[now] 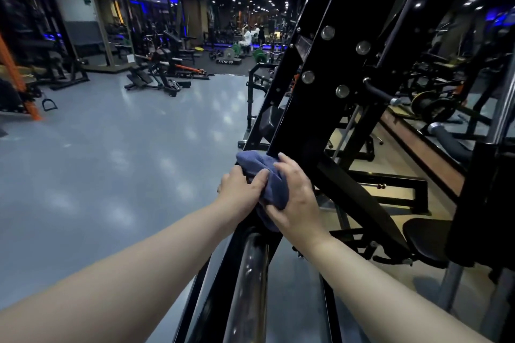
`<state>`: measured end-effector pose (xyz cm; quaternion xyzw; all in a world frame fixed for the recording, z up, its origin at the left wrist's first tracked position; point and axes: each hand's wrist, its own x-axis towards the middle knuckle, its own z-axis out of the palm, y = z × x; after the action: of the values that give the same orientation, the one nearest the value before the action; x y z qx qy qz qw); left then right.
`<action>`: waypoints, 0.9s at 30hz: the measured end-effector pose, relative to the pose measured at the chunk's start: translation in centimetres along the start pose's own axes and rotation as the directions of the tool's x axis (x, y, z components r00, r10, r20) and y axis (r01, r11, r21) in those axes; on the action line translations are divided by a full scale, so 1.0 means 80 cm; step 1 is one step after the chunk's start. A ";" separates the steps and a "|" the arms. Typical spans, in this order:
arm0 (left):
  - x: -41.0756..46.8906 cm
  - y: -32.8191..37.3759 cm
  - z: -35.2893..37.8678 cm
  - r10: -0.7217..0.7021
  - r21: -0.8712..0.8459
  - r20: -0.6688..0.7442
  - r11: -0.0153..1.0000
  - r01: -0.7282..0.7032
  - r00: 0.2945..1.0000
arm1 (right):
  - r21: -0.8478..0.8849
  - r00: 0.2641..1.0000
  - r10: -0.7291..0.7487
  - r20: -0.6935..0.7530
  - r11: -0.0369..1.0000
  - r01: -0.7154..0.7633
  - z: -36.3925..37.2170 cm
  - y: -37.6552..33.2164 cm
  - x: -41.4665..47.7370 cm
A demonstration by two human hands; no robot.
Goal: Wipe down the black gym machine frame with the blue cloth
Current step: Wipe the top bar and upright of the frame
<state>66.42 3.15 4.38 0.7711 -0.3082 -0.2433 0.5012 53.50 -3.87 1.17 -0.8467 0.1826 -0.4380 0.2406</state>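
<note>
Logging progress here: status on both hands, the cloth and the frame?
Hands: left hand and right hand both grip bunched blue cloth. Cloth against slanted black metal frame beam. Round silver bolt heads higher up; path otherwise clear.

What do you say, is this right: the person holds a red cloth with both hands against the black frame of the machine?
The colour is wrong. The cloth is blue, not red. The rest stands: the head view shows the left hand and the right hand both gripping it against the black frame of the machine.
</note>
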 end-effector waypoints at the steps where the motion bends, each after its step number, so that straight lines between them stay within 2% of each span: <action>1: 0.003 -0.002 0.001 0.003 -0.005 0.004 1.000 -0.003 1.000 | -0.029 1.000 -0.007 -0.005 1.000 0.007 0.000 0.000 -0.001; 3: 0.008 -0.009 -0.001 0.004 -0.001 0.018 1.000 -0.004 1.000 | -0.108 0.999 -0.034 0.031 0.993 0.037 -0.002 0.003 0.000; 5: 0.011 -0.021 -0.006 0.004 0.022 0.061 1.000 -0.005 0.998 | -0.170 0.990 -0.028 0.136 0.984 0.051 -0.005 0.003 -0.001; 8: 0.000 -0.037 -0.011 0.017 0.028 0.109 0.999 -0.020 0.994 | -0.215 0.954 0.019 0.299 0.975 0.048 -0.009 -0.005 -0.011; 11: -0.009 -0.047 -0.018 0.076 0.036 0.108 0.996 -0.080 0.991 | -0.228 0.920 0.062 0.387 0.973 0.030 -0.011 -0.025 -0.010; 15: -0.011 -0.084 -0.031 0.059 0.066 0.135 0.995 -0.069 0.989 | -0.322 0.919 0.208 0.334 0.942 -0.096 -0.006 -0.051 0.000; 19: -0.009 -0.131 -0.045 0.035 0.117 0.161 0.992 -0.054 0.986 | -0.588 0.861 0.331 0.387 0.808 -0.046 0.021 -0.064 -0.010; 24: 0.003 -0.120 -0.055 0.074 -0.095 0.143 0.994 -0.061 0.987 | -0.736 0.847 0.434 0.308 0.673 -0.077 0.040 -0.087 -0.001; 27: 0.009 -0.096 -0.055 0.192 -0.260 0.128 0.953 -0.154 0.973 | -0.781 0.862 0.463 0.206 0.608 -0.141 0.041 -0.093 -0.003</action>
<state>71.71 7.73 -1.05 0.6513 -0.3792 -0.2929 0.5884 56.78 3.19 3.62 -0.8938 0.4367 -0.0994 -0.0227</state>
